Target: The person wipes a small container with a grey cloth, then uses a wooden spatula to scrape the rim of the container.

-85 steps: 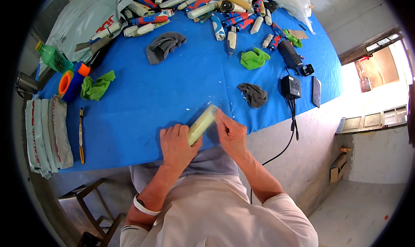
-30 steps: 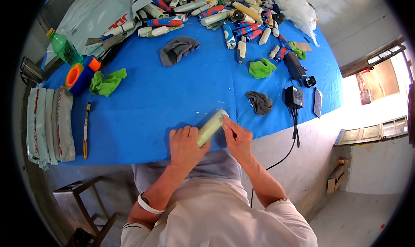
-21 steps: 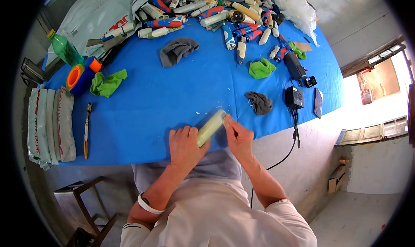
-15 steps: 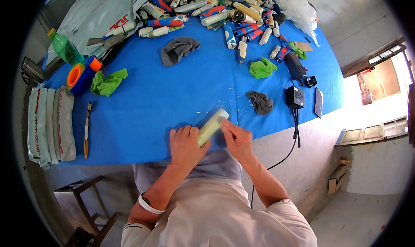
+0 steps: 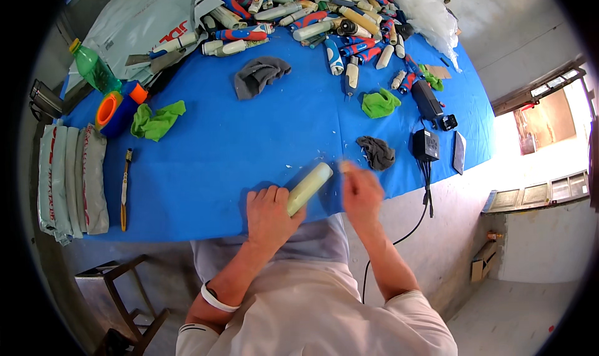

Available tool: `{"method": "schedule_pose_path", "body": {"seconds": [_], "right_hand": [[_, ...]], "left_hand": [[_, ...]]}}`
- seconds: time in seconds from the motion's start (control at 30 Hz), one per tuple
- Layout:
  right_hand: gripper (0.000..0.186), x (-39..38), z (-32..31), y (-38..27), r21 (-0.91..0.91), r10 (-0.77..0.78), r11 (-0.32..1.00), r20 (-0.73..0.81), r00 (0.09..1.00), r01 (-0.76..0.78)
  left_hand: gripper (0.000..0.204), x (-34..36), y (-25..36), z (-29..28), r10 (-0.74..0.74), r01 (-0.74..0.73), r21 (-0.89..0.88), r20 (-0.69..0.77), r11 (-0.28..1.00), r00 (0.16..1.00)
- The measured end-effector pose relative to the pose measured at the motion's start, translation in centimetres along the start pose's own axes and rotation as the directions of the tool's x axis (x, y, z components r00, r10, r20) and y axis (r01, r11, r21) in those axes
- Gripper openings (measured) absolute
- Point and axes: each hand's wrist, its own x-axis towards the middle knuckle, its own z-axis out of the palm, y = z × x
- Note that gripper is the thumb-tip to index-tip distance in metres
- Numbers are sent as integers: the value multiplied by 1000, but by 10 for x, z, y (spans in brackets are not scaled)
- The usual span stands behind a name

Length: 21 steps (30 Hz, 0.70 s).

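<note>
My left hand (image 5: 269, 214) grips the lower end of a pale yellow-green tube (image 5: 309, 187) at the near edge of the blue table (image 5: 206, 163). The tube points up and to the right over the table. My right hand (image 5: 360, 191) is just right of the tube's top end, blurred with motion, fingers partly curled. Whether it pinches something small I cannot tell. Small white flecks lie on the cloth around the tube.
A dark grey rag (image 5: 376, 151) lies right of my hands, a black power adapter (image 5: 425, 145) and its cable beyond. Green rags (image 5: 380, 103), a grey rag (image 5: 259, 75), several tubes (image 5: 324, 25) at the far side. A toothbrush (image 5: 125, 187) and folded sacks (image 5: 68, 178) lie left.
My right hand has pulled away from the tube's top to the right and now blurs. My left hand still holds the tube in the same place.
</note>
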Motion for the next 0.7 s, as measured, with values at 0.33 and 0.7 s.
{"method": "schedule_pose_path", "body": {"seconds": [0.33,0.7], "right_hand": [[22,6,-10,-7,131,121,984,32,992,-124],[24,2,-16,6,43,181,982,32,983,-183]], "left_hand": [[31,0,-3,-4,6,-5,-31,20,1000,1000],[31,4,1,0,20,-20,-35,9,999,1000]]}}
